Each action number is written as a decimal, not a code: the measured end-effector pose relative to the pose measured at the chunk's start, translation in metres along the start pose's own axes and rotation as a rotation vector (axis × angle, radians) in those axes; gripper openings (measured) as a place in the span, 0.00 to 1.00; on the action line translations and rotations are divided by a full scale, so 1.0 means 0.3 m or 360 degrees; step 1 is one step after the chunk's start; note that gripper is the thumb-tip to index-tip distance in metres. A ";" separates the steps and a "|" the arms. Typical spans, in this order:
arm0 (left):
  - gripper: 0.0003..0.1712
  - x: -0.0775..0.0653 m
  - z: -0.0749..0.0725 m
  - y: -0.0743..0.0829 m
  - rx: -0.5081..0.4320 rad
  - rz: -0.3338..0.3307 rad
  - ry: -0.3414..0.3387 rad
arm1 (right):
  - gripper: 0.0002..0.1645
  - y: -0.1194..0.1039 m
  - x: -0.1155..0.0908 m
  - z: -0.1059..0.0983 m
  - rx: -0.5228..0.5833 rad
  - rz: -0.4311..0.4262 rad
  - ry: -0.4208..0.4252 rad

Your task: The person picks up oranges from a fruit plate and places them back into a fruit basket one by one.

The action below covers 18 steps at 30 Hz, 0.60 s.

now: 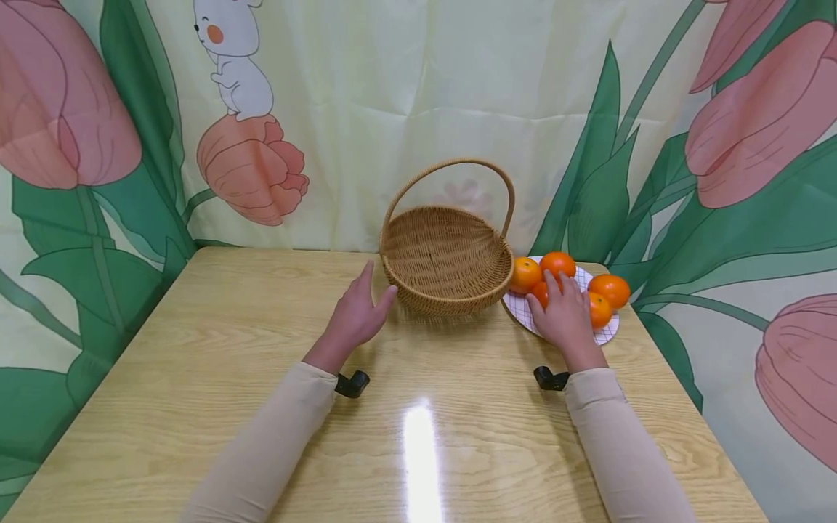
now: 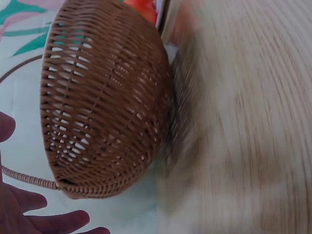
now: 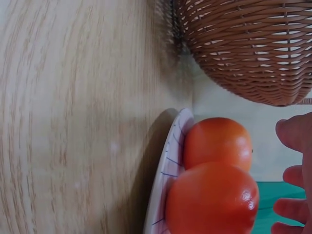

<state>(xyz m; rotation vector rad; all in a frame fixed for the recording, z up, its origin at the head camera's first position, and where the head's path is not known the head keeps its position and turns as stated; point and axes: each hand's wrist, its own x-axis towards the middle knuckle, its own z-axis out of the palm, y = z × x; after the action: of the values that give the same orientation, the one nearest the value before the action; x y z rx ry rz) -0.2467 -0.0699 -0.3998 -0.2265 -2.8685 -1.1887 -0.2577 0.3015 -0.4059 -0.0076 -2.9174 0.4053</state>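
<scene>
A brown wicker basket (image 1: 451,254) with a tall arched handle (image 1: 458,161) stands at the back of the table, its hollow facing me. My left hand (image 1: 353,312) is just left of it, fingers extended and holding nothing. In the left wrist view, a gap shows between its fingers (image 2: 61,222) and the basket's woven side (image 2: 107,97). To the right, several oranges (image 1: 609,290) lie on a white checked plate (image 1: 608,333). Over them hovers my right hand (image 1: 565,319), fingers spread. The right wrist view shows those fingers (image 3: 291,209) apart from the two nearest oranges (image 3: 212,200).
The light wooden table (image 1: 261,407) reaches back to a curtain (image 1: 366,94) printed with tulips and a white animal. A bright light reflection (image 1: 421,465) lies on the front of the tabletop. The plate sits close to the table's right edge, beside the basket.
</scene>
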 end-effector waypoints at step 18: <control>0.42 0.023 0.074 0.026 -0.0215 0.0056 0.0136 | 0.43 0.021 0.016 0.023 0.0006 0.0025 -0.0033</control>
<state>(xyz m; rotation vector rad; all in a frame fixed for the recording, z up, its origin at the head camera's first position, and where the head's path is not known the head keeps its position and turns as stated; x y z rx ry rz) -0.2517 -0.0479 -0.4096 -0.2225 -2.7036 -1.3530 -0.2641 0.3058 -0.4132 -0.0257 -2.9384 0.4162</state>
